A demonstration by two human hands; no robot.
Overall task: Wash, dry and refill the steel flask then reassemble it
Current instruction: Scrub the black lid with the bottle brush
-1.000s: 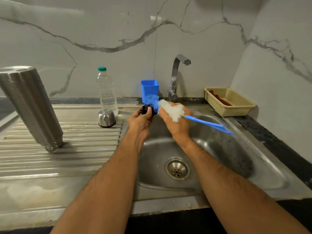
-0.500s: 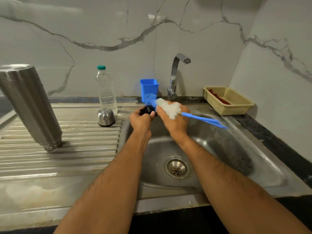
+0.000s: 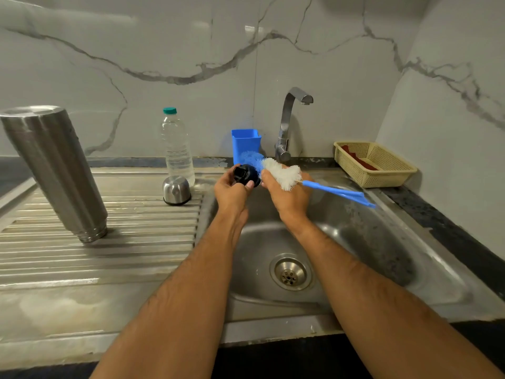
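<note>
- Marble-veined wall tiles are rising behind a steel sink (image 3: 410, 242), whose ribbed draining surface (image 3: 109, 242) is stretching away on the left.
- Standing upside down on that ribbed part is the steel flask (image 3: 54, 170), well apart from the hands; its steel cap (image 3: 176, 190) is sitting just beside a water bottle (image 3: 177, 149).
- Over the basin, the left hand (image 3: 232, 192) is gripping the black stopper (image 3: 246, 175), with its fingers curled round it.
- Meanwhile the right hand (image 3: 287, 198) is holding the brush (image 3: 281, 175) close to the bristles, fingers wrapped, while the blue handle is sticking out to the right.
- Compared with a second ago, the bristles are sitting slightly differently against the stopper and the handle is pointing a little lower, so scrubbing is probably still going on; rinsing, drying, refilling and reassembly are still waiting.
- Counting: one flask, one cap, one stopper, one brush, one bottle, one blue cup (image 3: 246, 143), one tap (image 3: 287, 127), one basket (image 3: 374, 162).
</note>
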